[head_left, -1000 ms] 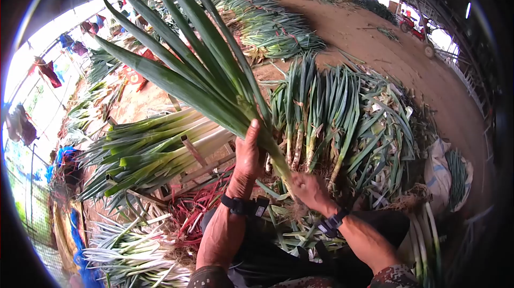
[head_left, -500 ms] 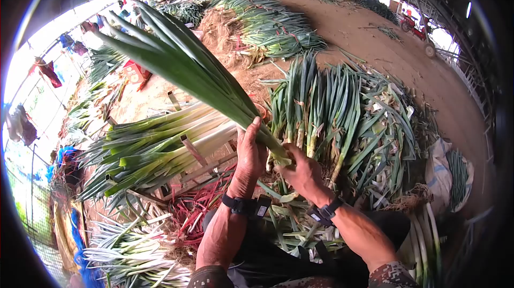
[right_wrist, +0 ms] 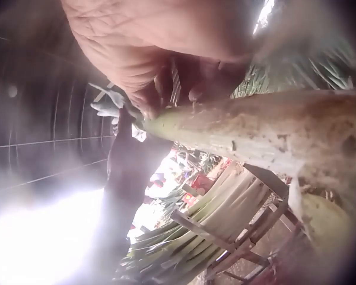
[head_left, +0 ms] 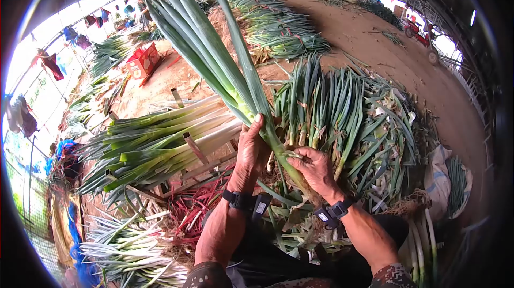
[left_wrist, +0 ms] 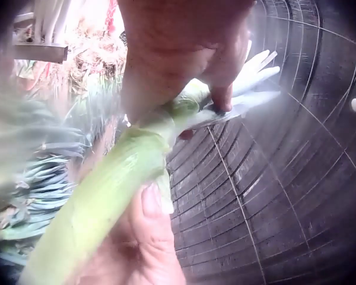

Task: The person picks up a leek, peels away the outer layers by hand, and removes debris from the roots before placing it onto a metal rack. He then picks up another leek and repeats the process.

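A large green onion [head_left: 235, 82] slants across the head view, its long leaves fanned up and to the left. My left hand [head_left: 250, 151] grips it at the neck, thumb along the stalk. Lower on the stem my right hand [head_left: 315, 169] pinches a loose flap of outer skin between thumb and fingers. The left wrist view shows the pale green stem [left_wrist: 101, 202] with the right thumb [left_wrist: 151, 208] against that flap. Brownish, soiled skin covers the stem's lower part [right_wrist: 273, 133] in the right wrist view.
Left of my hands, thick green onions [head_left: 176, 133] lie across a wooden rack [head_left: 195, 149]. Red ties [head_left: 195, 213] lie below it, beside thinner white-stemmed onions [head_left: 134, 253]. More green onions [head_left: 326, 106] are heaped at right, near a white sack [head_left: 439, 175]. A red box [head_left: 143, 62] stands farther back.
My right hand moved from the stem's root end up toward the left hand, and now pinches skin on the stem. The leaves swung left, then back more upright. The left hand keeps its grip.
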{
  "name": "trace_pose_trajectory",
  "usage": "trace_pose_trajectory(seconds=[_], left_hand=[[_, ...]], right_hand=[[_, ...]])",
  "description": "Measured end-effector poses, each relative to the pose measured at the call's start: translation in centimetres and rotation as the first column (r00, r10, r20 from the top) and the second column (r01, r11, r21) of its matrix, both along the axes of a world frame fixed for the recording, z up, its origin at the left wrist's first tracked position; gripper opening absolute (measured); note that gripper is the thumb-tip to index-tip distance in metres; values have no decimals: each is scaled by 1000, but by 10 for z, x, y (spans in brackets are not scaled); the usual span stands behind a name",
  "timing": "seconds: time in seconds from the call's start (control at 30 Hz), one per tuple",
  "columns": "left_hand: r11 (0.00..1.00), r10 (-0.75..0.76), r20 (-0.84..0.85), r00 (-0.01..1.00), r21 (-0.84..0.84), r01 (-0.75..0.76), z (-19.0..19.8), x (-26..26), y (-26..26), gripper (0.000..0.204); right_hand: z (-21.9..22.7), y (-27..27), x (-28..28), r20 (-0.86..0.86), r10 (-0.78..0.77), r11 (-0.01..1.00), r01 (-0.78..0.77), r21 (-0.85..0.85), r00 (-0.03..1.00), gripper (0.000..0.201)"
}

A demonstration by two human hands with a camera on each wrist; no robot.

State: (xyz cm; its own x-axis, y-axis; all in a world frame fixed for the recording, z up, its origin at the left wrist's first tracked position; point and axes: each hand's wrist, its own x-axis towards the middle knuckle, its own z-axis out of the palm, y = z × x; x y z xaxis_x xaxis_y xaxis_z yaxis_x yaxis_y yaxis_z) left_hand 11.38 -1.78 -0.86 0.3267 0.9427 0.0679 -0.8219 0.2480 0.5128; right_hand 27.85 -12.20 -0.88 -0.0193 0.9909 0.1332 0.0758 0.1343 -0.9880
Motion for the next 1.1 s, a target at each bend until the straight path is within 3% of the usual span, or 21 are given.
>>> trace_pose_trajectory(seconds=[0.07,0.1,0.2,0.33,0.4,0.43,0.53,0.6,0.63,0.7,0.83,0.93,1.0,1.07,1.1], left_hand=[[997,75,-4,997,-5,-75,4,4,-6,33],[994,108,-7,994,8,-108,3,4,-5,33],[981,195,-13,981,22,-195,2,4,-2,32],[976,218,-62,974,4,-218,4,0,0,33],[973,229,-72,971,9,-229,1,-2,-1,32],[965,262,-89,961,20,-261,0,-2,0,29],[939,340,-186,922,8,-344,-1,-11,6,27],[904,425,-256,868,69,-422,7,-22,9,24],[892,450,-233,862,78,-444,7,-24,11,24],[868,495,-222,840,105,-484,6,-27,11,25],[872,490,-302,818,166,-461,-3,-14,-3,23],[866,500,-332,800,222,-449,-9,-6,-10,21],[852,523,-346,779,205,-481,-7,-5,-10,24],[819,573,-343,744,212,-533,1,-13,-1,26],[781,625,-324,711,252,-572,-6,-18,10,27]], right_hand=[[1,-3,-6,46,-74,996,72,42,996,28],[11,-7,-7,378,-135,979,66,191,916,19],[1,-19,-13,586,-233,793,-197,576,776,15],[17,-31,-21,431,-53,885,-157,438,901,12],[11,-28,-11,460,34,954,-166,249,887,12],[7,-29,-12,480,-22,936,-151,318,877,14],[-3,-56,-6,415,216,957,-277,91,884,14],[-46,-86,3,591,146,973,-224,61,793,13],[-73,-103,9,625,167,982,-184,-37,762,15],[-121,-137,24,644,226,973,-140,-183,731,16],[-158,-149,30,606,302,937,-113,-330,736,19],[-173,-166,38,635,295,928,-56,-368,714,20],[-179,-173,40,581,128,939,91,-333,804,38],[-150,-169,38,493,-90,910,272,-312,866,51],[-143,-163,43,542,-67,935,243,-259,838,67]])
